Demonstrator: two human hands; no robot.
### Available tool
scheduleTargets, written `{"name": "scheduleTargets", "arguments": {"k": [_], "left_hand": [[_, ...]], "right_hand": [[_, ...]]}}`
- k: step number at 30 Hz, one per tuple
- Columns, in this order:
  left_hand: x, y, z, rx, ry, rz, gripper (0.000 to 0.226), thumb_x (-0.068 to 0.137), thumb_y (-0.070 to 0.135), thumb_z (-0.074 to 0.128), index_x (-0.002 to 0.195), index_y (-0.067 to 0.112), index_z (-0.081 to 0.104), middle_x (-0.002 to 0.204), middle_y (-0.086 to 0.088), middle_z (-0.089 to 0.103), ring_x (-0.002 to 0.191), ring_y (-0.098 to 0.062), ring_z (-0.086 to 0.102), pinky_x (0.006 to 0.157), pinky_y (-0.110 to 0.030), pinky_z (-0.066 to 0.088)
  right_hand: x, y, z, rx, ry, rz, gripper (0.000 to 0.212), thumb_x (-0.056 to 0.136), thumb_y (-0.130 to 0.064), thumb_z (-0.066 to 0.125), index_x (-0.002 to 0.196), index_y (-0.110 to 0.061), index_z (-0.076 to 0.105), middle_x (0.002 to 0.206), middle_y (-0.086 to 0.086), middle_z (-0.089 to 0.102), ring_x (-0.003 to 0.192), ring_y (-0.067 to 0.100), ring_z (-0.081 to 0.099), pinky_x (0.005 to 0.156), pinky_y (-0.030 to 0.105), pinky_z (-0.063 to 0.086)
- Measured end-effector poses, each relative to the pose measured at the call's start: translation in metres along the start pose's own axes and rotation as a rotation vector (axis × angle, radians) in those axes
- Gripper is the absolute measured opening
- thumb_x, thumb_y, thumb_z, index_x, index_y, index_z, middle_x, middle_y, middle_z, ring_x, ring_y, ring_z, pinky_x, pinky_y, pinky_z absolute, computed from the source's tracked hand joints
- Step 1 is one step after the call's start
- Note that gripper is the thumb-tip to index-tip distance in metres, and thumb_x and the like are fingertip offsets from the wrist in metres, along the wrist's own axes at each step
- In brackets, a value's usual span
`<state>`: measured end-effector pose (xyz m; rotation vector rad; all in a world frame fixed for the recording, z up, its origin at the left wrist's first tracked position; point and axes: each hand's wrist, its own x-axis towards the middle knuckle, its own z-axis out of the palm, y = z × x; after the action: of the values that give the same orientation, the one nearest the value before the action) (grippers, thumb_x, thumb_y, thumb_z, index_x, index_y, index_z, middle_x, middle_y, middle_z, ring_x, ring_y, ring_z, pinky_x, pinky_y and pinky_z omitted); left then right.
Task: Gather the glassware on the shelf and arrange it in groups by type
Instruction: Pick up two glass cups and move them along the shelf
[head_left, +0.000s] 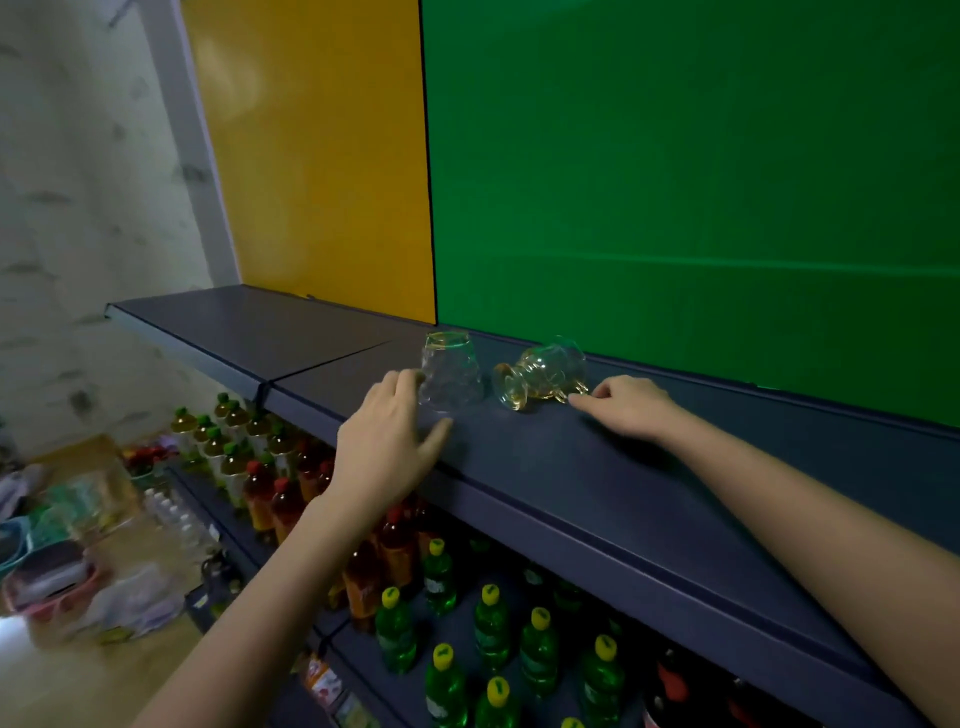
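Two clear glasses stand out on the dark blue top shelf. A patterned tumbler stands upside down, its base up. To its right a gold-trimmed glass cup with a handle lies on its side. My left hand rests on the shelf with fingers spread; the fingertips touch the tumbler's left side and the thumb lies in front of it. My right hand is loosely curled, its fingertips at the cup's gold handle; whether it grips the handle is unclear.
A yellow panel and a green panel back the shelf. The lower shelves hold several green bottles and amber bottles. Baskets and bags lie on the floor at left.
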<state>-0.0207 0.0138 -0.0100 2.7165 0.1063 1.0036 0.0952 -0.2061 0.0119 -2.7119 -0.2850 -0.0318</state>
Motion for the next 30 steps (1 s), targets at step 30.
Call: {"name": "scheduleTargets", "arguments": {"k": [30], "left_hand": [[0.124, -0.055, 0.063, -0.506, -0.23, -0.015, 0.073, 0.05, 0.065, 0.074, 0.102, 0.018, 0.053, 0.106, -0.003, 0.063, 0.098, -0.026, 0.058, 0.076, -0.036, 0.045]], "right_hand": [[0.041, -0.047, 0.016, 0.786, 0.142, 0.406, 0.022, 0.086, -0.035, 0.06, 0.085, -0.014, 0.06, 0.079, -0.002, 0.064, 0.046, 0.0, 0.063, 0.051, 0.017, 0.038]]}}
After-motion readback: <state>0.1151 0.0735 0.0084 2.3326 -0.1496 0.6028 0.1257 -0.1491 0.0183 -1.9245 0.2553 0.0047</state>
